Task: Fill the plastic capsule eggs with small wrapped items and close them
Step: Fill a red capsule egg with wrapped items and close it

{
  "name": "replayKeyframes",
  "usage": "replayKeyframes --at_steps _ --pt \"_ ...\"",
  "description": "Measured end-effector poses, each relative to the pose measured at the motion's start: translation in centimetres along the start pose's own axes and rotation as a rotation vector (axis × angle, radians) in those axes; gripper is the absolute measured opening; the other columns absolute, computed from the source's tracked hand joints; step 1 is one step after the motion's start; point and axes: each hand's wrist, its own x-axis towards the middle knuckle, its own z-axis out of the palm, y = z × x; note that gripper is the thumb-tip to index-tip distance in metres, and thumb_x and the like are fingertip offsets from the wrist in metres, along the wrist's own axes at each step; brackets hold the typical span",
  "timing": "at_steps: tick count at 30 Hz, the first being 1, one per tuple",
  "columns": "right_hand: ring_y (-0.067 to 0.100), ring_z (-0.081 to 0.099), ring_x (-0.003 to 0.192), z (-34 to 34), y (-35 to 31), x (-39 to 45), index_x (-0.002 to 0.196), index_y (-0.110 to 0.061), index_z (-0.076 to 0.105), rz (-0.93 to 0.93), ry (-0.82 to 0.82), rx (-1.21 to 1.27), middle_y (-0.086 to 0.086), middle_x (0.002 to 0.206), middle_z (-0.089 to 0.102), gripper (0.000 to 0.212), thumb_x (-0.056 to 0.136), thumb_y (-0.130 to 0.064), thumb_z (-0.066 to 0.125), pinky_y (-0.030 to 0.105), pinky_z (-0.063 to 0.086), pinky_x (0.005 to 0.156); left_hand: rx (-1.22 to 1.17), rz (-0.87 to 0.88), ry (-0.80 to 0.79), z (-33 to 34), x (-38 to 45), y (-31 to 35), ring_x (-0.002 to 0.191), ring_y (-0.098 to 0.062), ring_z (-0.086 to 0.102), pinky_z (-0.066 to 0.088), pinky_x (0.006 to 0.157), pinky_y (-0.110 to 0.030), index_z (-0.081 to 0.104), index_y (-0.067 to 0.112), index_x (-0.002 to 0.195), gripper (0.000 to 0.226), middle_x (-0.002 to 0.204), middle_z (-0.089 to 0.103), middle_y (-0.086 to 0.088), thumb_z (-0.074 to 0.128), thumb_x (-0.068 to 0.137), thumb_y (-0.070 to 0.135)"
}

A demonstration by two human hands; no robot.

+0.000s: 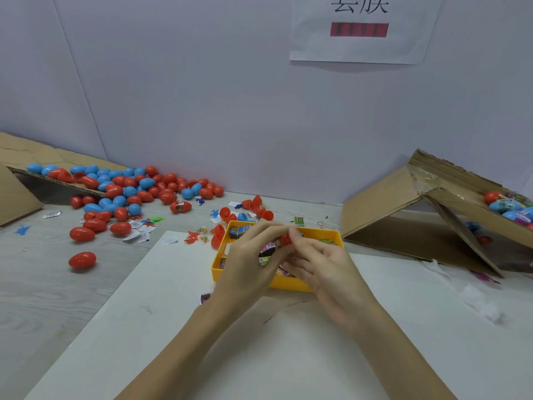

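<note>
Both hands meet over a yellow tray [219, 268] in the middle of the table. My left hand [250, 262] and my right hand [318, 262] pinch a small red capsule egg [285, 240] between their fingertips; most of the egg is hidden by fingers. A pink wrapped item [266, 250] shows just under the left fingers. Small wrapped packets [238, 230] lie in the tray's far left corner. Open red egg halves [255, 205] sit behind the tray.
Many red and blue closed eggs [129, 187] spill from a cardboard flap at the far left. One red egg [82, 260] lies alone at left. A tilted cardboard box [450, 203] with wrapped eggs stands at right. A white sheet [259, 342] covers the near table.
</note>
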Motion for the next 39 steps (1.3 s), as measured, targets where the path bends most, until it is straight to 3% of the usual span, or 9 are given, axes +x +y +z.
replayKeyframes --at_steps 5,11,18,23,26,31,34,37,39 --pt "0.017 0.077 0.095 0.3 0.3 -0.2 0.117 -0.010 0.073 -0.132 0.092 -0.255 0.002 0.100 0.080 0.032 0.089 -0.023 0.079 0.031 0.063 0.081 0.036 -0.007 -0.088 0.0 -0.2 0.0 0.115 -0.005 0.059 0.048 0.095 -0.012 0.063 0.013 0.134 0.055 0.125 0.062 0.003 0.078 0.082 -0.001" --pt "0.007 0.075 0.097 0.5 0.9 -0.1 0.112 -0.021 0.075 -0.221 0.136 -0.337 -0.006 0.101 0.079 0.029 0.085 -0.019 0.083 0.024 0.061 0.081 0.142 0.020 -0.021 0.0 0.0 0.4 0.099 -0.006 0.059 0.046 0.087 -0.007 0.073 0.006 0.108 0.037 0.107 0.067 -0.003 0.084 0.074 -0.003" --pt "0.003 0.074 0.092 0.7 2.0 0.5 0.107 -0.028 0.076 -0.329 0.217 -0.399 -0.014 0.096 0.079 0.027 0.083 -0.021 0.085 0.023 0.061 0.079 0.175 -0.016 0.083 0.4 -0.3 1.4 0.093 -0.008 0.059 0.045 0.084 -0.003 0.075 0.003 0.104 0.040 0.099 0.069 -0.006 0.088 0.067 -0.005" --pt "0.009 0.075 0.095 0.1 1.9 0.7 0.109 -0.025 0.076 -0.307 0.139 -0.448 -0.010 0.097 0.078 0.024 0.086 -0.023 0.082 0.029 0.062 0.082 0.136 -0.047 0.034 0.3 -0.3 0.7 0.094 -0.007 0.061 0.048 0.083 -0.006 0.074 0.007 0.106 0.039 0.103 0.068 -0.001 0.086 0.071 -0.005" --pt "0.008 0.074 0.094 -0.3 1.5 0.7 0.106 -0.030 0.077 -0.282 0.118 -0.482 -0.012 0.095 0.077 0.018 0.090 -0.022 0.079 0.027 0.062 0.073 0.116 -0.074 -0.037 0.5 -0.5 0.2 0.103 -0.006 0.061 0.049 0.089 -0.009 0.068 0.012 0.122 0.048 0.116 0.065 0.003 0.086 0.078 0.009" --pt "0.020 0.072 0.092 -2.7 -3.2 2.9 0.106 -0.005 0.074 -0.116 0.138 0.150 0.010 0.098 0.076 0.016 0.098 -0.017 0.066 0.023 0.056 0.072 0.129 -0.126 -0.037 0.3 -0.4 -0.1 0.109 -0.006 0.059 0.053 0.091 -0.020 0.060 0.018 0.133 0.047 0.123 0.058 0.008 0.068 0.092 0.041" --pt "0.019 0.075 0.097 -6.4 -8.5 4.5 0.109 -0.008 0.068 -0.196 0.203 0.598 0.009 0.113 0.076 0.023 0.104 -0.027 0.057 0.025 0.058 0.075 0.148 -0.138 -0.046 0.0 -0.3 0.0 0.108 -0.008 0.059 0.055 0.090 -0.025 0.066 0.017 0.124 0.040 0.121 0.058 0.008 0.062 0.094 0.042" --pt "0.015 0.071 0.112 -8.8 -10.3 5.7 0.130 -0.008 0.061 -0.284 0.281 0.607 0.007 0.130 0.070 0.042 0.104 -0.040 0.054 0.026 0.057 0.086 0.199 -0.113 -0.076 -0.1 -0.3 -0.1 0.111 -0.010 0.058 0.051 0.093 -0.023 0.071 0.014 0.114 0.026 0.115 0.062 0.005 0.066 0.095 0.032" --pt "0.016 0.069 0.112 -9.0 -8.9 6.1 0.138 -0.007 0.058 -0.234 0.275 0.511 0.007 0.130 0.070 0.044 0.102 -0.033 0.056 0.026 0.056 0.088 0.228 -0.119 -0.097 -0.1 -0.2 -0.4 0.109 -0.011 0.058 0.049 0.094 -0.022 0.073 0.013 0.109 0.019 0.111 0.064 0.004 0.069 0.095 0.025"
